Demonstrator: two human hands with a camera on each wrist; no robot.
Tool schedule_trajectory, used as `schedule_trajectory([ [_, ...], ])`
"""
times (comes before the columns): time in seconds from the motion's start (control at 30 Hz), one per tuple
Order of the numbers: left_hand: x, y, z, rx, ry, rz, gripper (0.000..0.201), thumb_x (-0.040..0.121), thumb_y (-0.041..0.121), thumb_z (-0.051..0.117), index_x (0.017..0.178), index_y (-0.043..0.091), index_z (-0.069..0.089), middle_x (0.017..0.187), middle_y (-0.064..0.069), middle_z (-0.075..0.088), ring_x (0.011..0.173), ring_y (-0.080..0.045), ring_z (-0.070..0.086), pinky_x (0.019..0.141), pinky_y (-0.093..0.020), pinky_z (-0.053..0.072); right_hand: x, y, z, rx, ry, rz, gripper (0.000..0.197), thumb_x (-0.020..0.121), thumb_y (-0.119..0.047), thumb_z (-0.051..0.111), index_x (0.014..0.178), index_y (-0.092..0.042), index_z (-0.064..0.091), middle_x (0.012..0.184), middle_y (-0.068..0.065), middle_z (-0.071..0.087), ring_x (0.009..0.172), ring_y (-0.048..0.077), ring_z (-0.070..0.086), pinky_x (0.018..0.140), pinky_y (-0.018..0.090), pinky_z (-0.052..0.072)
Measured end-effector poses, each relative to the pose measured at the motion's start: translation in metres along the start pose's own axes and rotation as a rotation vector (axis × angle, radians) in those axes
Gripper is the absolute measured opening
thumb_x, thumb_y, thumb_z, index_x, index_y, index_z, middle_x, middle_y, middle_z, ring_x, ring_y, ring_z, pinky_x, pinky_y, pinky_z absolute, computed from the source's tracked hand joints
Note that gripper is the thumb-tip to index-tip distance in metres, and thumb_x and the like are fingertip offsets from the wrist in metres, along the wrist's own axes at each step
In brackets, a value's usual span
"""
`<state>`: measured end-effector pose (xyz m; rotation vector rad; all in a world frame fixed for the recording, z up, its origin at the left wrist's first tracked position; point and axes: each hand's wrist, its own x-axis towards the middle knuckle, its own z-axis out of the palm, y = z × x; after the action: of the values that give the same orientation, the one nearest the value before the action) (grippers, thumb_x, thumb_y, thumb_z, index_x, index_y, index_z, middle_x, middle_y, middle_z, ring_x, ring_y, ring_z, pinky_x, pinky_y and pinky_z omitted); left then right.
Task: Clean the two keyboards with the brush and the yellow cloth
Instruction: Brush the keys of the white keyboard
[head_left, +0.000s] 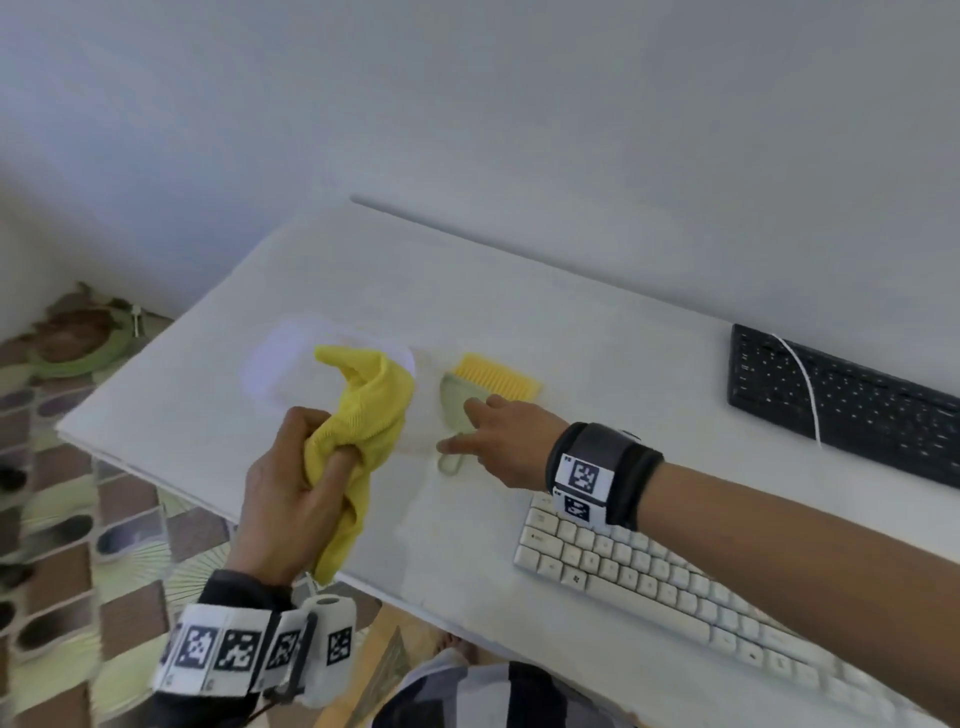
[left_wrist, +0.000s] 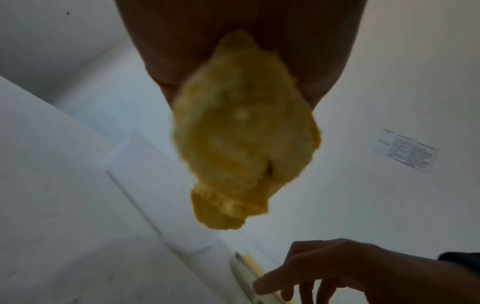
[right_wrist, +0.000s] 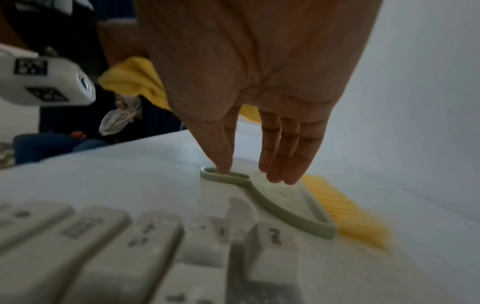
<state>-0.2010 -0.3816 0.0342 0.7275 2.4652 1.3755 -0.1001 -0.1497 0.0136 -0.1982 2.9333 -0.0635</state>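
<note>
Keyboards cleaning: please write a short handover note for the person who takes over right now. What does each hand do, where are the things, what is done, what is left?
Left hand: grips the bunched yellow cloth, lifted off the table.
Right hand: open, fingers straight, fingertips at the brush handle; not gripped yet.
Brush lies flat on the table, beyond the white keyboard's left end.
Black keyboard: far right, untouched.
Done: cloth picked up.
Left: grasp the brush, brush and wipe both keyboards.

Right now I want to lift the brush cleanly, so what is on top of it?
Only the right hand: straight fingers over the brush body, thumb at its handle loop. Yellow bristles lie uncovered. What lies under the brush is hidden.
</note>
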Motion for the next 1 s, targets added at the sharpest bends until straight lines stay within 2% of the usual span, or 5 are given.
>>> schedule_trajectory([
  [0.1, 0.001, -0.007, -0.005, 0.039, -0.027, 0.037, 0.023, 0.08, 0.038, 0.055, 0.097, 0.022, 0.057, 0.081, 0.006, 0.068, 0.076, -0.001, 0.062, 0.062, -0.028, 0.045, 0.012, 0.006, 0.01, -0.098, 0.04, -0.077, 0.05, 0.049, -0.009, 0.089, 0.094, -0.024, 0.075, 0.081, 0.013, 0.058, 0.054, 0.027, 0.051, 0.042, 0.024, 0.032],
  [0.23, 0.0, -0.009, -0.008, 0.044, -0.04, 0.071, 0.028, 0.078, 0.042, 0.054, 0.098, 0.023, 0.057, 0.082, 0.007, 0.068, 0.078, 0.0, 0.061, 0.062, -0.03, 0.045, 0.017, 0.008, 0.009, -0.087, 0.086, -0.187, 0.041, 0.051, -0.008, 0.088, 0.087, -0.018, 0.07, 0.091, 0.016, 0.055, 0.061, 0.028, 0.052, 0.039, 0.029, 0.045],
  [0.63, -0.004, 0.002, 0.006, 0.087, -0.09, 0.158, 0.049, 0.074, 0.06, 0.046, 0.099, 0.019, 0.057, 0.078, 0.01, 0.065, 0.072, -0.006, 0.061, 0.059, -0.027, 0.042, 0.021, 0.014, 0.019, -0.222, 0.036, -0.256, 0.045, 0.061, -0.011, 0.083, 0.103, -0.015, 0.067, 0.111, 0.015, 0.058, 0.076, 0.028, 0.05, 0.047, 0.035, 0.048],
  [0.83, -0.012, 0.007, 0.016, 0.106, -0.078, 0.165, 0.051, 0.076, 0.06, 0.047, 0.104, 0.018, 0.054, 0.081, 0.01, 0.064, 0.074, -0.007, 0.061, 0.06, -0.028, 0.043, 0.023, 0.009, 0.005, -0.266, -0.116, -0.186, 0.05, 0.087, -0.013, 0.061, 0.134, -0.014, 0.047, 0.139, 0.014, 0.039, 0.103, 0.03, 0.045, 0.073, 0.042, 0.052],
  [1.0, -0.013, 0.018, 0.025, 0.129, -0.077, 0.212, 0.041, 0.093, 0.044, 0.063, 0.125, 0.027, 0.046, 0.095, 0.0, 0.067, 0.071, -0.02, 0.058, 0.064, -0.035, 0.044, 0.001, 0.032, -0.01, -0.159, 0.267, -0.156, 0.04, 0.079, -0.018, 0.074, 0.11, -0.006, 0.053, 0.093, 0.013, 0.061, 0.074, 0.03, 0.055, 0.06, 0.039, 0.05],
])
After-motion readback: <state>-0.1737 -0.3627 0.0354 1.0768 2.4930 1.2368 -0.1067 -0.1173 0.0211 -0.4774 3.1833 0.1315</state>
